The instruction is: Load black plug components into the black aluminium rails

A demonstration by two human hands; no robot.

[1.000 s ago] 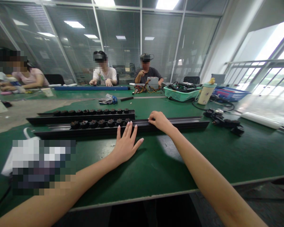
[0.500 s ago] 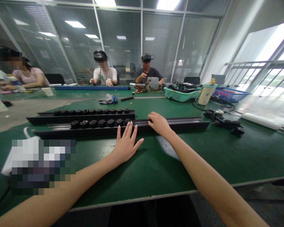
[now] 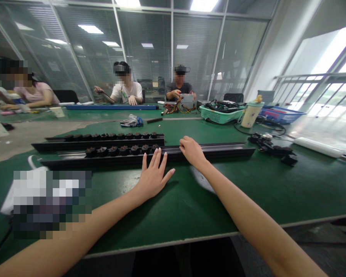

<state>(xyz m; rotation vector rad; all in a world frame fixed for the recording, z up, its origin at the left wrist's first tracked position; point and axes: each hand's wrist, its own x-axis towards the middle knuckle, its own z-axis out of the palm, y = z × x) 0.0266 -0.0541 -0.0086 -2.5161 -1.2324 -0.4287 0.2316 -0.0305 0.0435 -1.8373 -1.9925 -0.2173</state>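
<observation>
Two black rails on the green table, one behind the other, nearly parallel. Front rail (image 3: 227, 153) lies right before the wearer; long axis runs left to right, across the line of sight, left end slightly nearer, right end pointing toward the loose black parts (image 3: 273, 148) by the window side. Rear rail (image 3: 83, 146) shorter in view, set the same way just beyond, its right end reaching about the middle of the front one.

Round black modules (image 3: 113, 151) in a row along the front rail's left half, seven visible, lined up with its long axis. Right half shows bare track. A similar row on the rear rail.

Left hand (image 3: 152, 177): palm down, fingers spread, tips at the front rail's near edge beside the last module. Right hand (image 3: 192, 152): fingers curled together over the track, right of the modules; cannot tell whether anything is pinched, fingertips hidden.

Markings: cream tumbler (image 3: 248, 115) carries small dark marks, too small to read; it stands beside the green basket (image 3: 222, 116). Green print on the white shirt (image 3: 134, 89) of a co-worker opposite, too blurred to read. Lower left, a white object mosaicked over.
</observation>
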